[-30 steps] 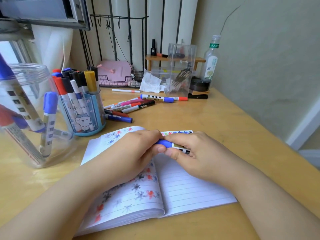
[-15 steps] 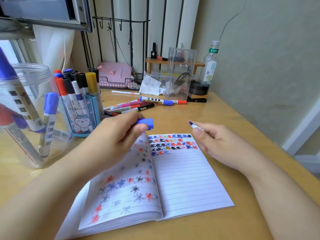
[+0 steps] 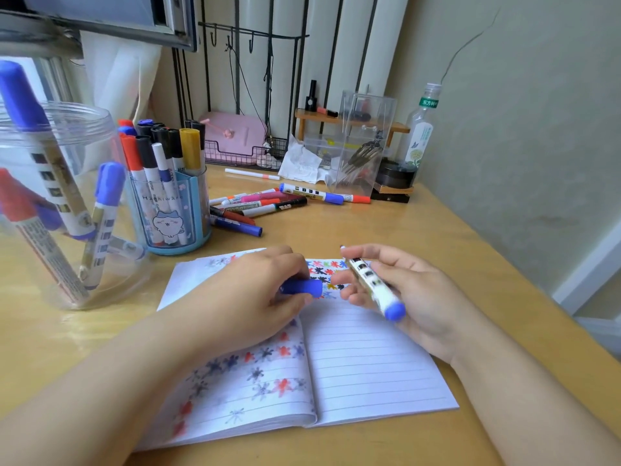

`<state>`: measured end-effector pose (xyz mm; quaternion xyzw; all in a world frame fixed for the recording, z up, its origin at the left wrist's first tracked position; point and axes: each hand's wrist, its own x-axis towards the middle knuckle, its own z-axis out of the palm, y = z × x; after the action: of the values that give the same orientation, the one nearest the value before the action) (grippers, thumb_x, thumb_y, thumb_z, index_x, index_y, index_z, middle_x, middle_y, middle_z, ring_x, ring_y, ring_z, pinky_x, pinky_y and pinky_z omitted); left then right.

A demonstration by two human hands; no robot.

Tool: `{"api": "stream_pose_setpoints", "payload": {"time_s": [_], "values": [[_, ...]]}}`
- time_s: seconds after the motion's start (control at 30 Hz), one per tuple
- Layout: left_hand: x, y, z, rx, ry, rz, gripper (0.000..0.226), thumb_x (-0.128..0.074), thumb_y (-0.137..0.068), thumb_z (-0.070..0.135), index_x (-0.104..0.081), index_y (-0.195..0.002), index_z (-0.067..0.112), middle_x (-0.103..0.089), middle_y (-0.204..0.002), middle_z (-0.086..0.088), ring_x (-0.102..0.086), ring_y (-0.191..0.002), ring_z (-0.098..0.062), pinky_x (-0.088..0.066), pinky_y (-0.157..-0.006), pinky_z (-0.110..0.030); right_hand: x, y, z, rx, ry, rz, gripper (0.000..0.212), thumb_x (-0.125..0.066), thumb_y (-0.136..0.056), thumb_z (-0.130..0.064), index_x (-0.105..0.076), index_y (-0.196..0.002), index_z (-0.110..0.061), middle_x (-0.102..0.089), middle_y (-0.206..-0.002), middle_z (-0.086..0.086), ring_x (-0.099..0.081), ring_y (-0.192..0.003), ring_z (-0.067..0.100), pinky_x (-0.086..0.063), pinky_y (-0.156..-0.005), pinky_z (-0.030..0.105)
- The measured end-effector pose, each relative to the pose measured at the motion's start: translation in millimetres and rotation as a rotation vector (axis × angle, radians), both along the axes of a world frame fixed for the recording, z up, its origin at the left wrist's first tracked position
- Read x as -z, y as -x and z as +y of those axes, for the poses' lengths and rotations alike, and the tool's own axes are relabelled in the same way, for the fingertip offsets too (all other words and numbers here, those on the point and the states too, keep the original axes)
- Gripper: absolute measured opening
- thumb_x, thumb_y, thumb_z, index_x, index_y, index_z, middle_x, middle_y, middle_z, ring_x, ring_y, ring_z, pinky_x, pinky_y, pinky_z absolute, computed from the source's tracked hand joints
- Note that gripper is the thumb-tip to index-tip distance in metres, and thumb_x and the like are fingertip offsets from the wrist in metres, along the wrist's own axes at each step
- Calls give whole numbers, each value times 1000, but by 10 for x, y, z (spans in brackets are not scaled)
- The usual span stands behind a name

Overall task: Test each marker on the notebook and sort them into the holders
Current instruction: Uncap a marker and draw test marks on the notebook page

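Left hand (image 3: 265,294): I see it pinching a blue cap (image 3: 300,286) over the notebook (image 3: 369,364). Right hand (image 3: 403,290): fingers curled round the uncapped marker (image 3: 371,284), tip up and off the paper — no stroke made with it, I judge. Notebook: open, star marks on both pages, most lines of the right page blank. Jar (image 3: 60,203) and blue holder (image 3: 171,203): already stocked. Pile (image 3: 258,206) behind — roughly ten markers, untested by my reckoning.

One head-worn camera looks forward and down, close over the desk (image 3: 353,230), edges seemingly warped.
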<state>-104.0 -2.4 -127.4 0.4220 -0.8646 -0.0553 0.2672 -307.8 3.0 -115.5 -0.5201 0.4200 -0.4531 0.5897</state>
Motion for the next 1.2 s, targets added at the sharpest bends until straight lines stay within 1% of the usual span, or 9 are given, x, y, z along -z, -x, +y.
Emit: {"api": "stream_pose_setpoints", "payload": {"time_s": [0.1, 0.23, 0.33, 0.43, 0.6, 0.67, 0.77, 1.0, 1.2], "values": [[-4, -1, -2, 14, 9, -3, 13, -59, -87, 29, -59, -99, 24, -43, -77, 20, -42, -77, 19, -33, -67, -4, 39, -13, -20, -5, 16, -53, 21, -44, -93, 4, -58, -102, -10, -63, -68, 10, -55, -56, 14, -49, -56, 20], [16, 2, -4, 0, -7, -20, 11, -55, -87, 36, -56, -95, 28, -43, -72, 19, -44, -75, 14, -33, -62, -8, 114, -10, -72, 166, 132, 219, 4, -53, -93, -15, -52, -90, -18, -51, -53, 3, -39, -46, 14, -34, -49, 22], [34, 0, -8, -24, -17, -24, 8, -54, -88, 36, -53, -92, 29, -43, -69, 17, -45, -74, 10, -34, -60, -11, 152, -29, -113, 233, 122, 292, 14, -45, -96, -25, -54, -90, -16, -50, -49, 5, -39, -43, 16, -33, -47, 25], [44, 6, -11, -31, -18, -13, 6, -54, -88, 36, -49, -89, 32, -44, -68, 18, -45, -74, 12, -34, -60, -10, 202, -66, -135, 269, 134, 305, 25, -48, -93, -31, -62, -78, -18, -51, -51, 4, -39, -45, 14, -32, -47, 25], [124, 26, -42, -28, 5, 5, 16, -50, -86, 43, -53, -87, 27, -49, -73, 14, -48, -68, -4, -35, -58, -18, 286, -74, -139, 344, 162, 443, 16, -61, -85, -22, -54, -71, -19, -51, -48, -1, -39, -44, 12, -32, -47, 25], [172, 28, -63, -10, -2, -7, 33, -39, -81, 51, -58, -92, 26, -54, -79, 14, -50, -68, -8, -41, -61, -22, 298, -69, -144, 385, 206, 452, 20, -61, -83, -19, -49, -68, -17, -47, -46, -5, -37, -44, 11, -31, -44, 22], [208, 45, -60, 0, -9, -25, 42, -33, -77, 54, -59, -96, 28, -61, -82, 12, -53, -70, -9, -46, -64, -31, 307, -64, -161, 440, 264, 502, 28, -63, -84, -17, -44, -62, -16, -36, -41, -14, -29, -41, 5, -24, -38, 16], [203, 53, -68, -19, -39, -20, 36, -39, -78, 50, -60, -99, 29, -60, -76, 13, -47, -65, -8, -44, -64, -28, 324, -50, -168, 405, 263, 538, 28, -63, -85, -20, -44, -64, -17, -34, -41, -13, -28, -40, 6, -23, -39, 17], [219, 41, -83, -19, -58, -21, 32, -40, -78, 50, -59, -97, 31, -59, -74, 14, -48, -66, -8, -44, -63, -27, 301, -38, -159, 391, 237, 539, 31, -58, -82, -12, -36, -60, -17, -27, -43, -12, -22, -41, 8, -19, -37, 18]]}}
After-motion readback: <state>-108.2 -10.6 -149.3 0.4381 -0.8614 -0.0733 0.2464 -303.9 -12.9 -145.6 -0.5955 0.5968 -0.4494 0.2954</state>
